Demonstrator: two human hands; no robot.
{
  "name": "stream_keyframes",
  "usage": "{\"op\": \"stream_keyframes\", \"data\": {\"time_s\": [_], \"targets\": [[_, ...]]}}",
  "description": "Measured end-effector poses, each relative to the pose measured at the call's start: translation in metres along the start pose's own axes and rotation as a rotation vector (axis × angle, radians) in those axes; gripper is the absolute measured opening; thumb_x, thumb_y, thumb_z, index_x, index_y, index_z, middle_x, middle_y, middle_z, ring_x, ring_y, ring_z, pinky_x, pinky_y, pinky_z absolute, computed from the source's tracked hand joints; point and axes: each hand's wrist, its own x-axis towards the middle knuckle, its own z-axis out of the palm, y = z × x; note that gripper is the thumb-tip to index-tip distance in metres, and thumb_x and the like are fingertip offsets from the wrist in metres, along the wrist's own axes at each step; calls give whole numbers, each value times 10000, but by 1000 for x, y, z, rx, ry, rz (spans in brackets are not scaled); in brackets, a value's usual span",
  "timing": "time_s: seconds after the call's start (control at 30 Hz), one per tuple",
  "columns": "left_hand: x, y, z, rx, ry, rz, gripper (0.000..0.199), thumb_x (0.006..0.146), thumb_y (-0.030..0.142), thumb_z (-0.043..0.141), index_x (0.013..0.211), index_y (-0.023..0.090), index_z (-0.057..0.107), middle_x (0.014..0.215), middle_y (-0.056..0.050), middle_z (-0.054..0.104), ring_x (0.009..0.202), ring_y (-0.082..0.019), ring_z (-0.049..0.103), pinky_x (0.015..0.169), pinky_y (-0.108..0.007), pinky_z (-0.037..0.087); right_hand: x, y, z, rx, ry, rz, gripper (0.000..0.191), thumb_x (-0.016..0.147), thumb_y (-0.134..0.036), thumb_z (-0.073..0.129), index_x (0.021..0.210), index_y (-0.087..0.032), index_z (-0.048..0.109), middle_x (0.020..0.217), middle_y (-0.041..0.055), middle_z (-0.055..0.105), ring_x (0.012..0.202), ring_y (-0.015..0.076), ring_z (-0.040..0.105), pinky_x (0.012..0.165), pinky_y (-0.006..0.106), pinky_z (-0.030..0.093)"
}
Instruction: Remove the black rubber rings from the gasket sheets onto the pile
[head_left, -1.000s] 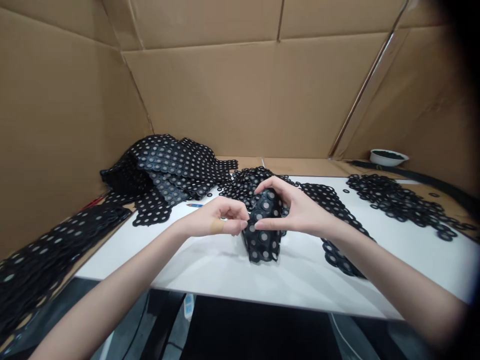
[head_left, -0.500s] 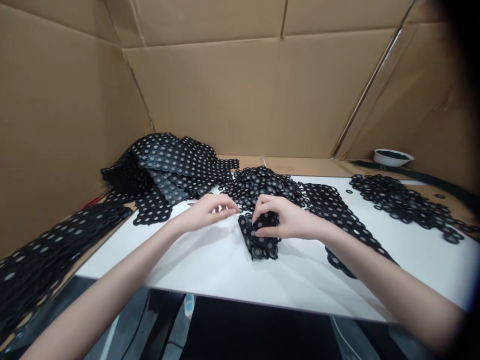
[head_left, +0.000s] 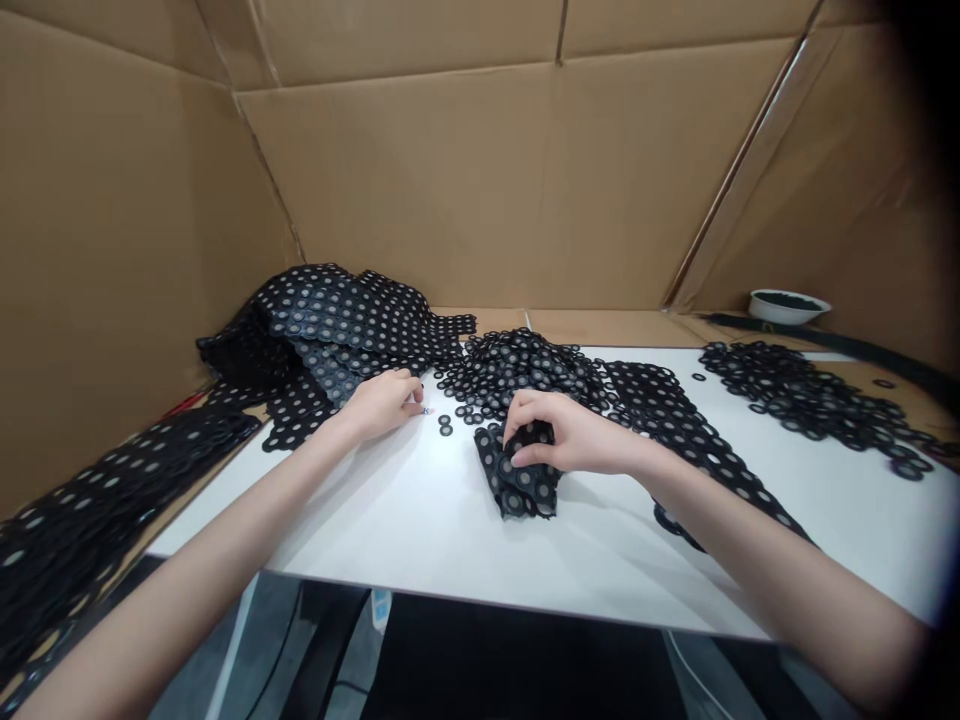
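My left hand [head_left: 379, 405] rests low over the white table, thumb and fingertips pinched together. A tiny pale, shiny thing [head_left: 427, 411] shows at its fingertips, too small to name. My right hand [head_left: 566, 432] is closed on the top of a small folded piece of black ring mesh [head_left: 517, 490] standing on the table. Two loose black rings [head_left: 445, 425] lie between my hands. Just behind them is a heap of loose black rings [head_left: 521, 365].
Black ring mesh is piled at the back left [head_left: 337, 315], and more lies along the left edge [head_left: 97, 500]. A flat mesh strip [head_left: 690, 430] runs under my right forearm. Scattered rings [head_left: 810, 400] and a white bowl [head_left: 787, 310] are at the right. Cardboard walls [head_left: 450, 190] surround the table.
My left hand has moved left, away from the folded mesh, and its fingers have closed into a pinch. My right hand stays on the folded mesh.
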Motion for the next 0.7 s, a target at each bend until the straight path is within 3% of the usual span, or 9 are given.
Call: {"op": "stream_keyframes", "data": {"time_s": [0.37, 0.5, 0.57, 0.63, 0.7], "targets": [[0, -4, -4, -91, -36, 60, 119, 785, 270, 578, 788, 153, 602, 859, -51, 546, 826, -166, 477, 689, -235, 314, -3, 1, -1, 10, -6, -25, 154, 752, -260, 736, 864, -171, 677, 916, 49, 552, 823, 178, 550, 749, 317, 454], [-8, 4, -16, -242, 49, 93, 188, 913, 307, 412, 872, 149, 503, 837, -31, 535, 751, -115, 463, 664, -206, 348, -5, 0, -2, -9, -9, -59, 144, 748, -255, 730, 863, -180, 689, 913, 48, 548, 820, 172, 547, 749, 311, 459], [-13, 16, -21, -431, 120, 116, 246, 955, 381, 352, 927, 154, 442, 818, -20, 502, 689, -86, 446, 602, -178, 358, -5, -1, -2, -19, -21, -65, 134, 739, -239, 730, 855, -184, 693, 909, 46, 544, 820, 170, 546, 742, 306, 460], [-20, 36, -24, -861, 192, 180, 266, 932, 422, 445, 965, 160, 420, 801, -11, 483, 623, -59, 441, 531, -153, 355, -6, 1, -3, -18, -29, -69, 129, 740, -230, 725, 853, -182, 688, 906, 44, 542, 820, 167, 546, 738, 300, 460], [-28, 59, -24, -1140, 209, 264, 279, 910, 403, 514, 1010, 164, 411, 780, 3, 492, 535, -33, 445, 485, -144, 370, -7, 4, -2, -5, -25, -77, 132, 757, -243, 714, 865, -177, 676, 906, 43, 543, 824, 166, 548, 742, 298, 459]]}}
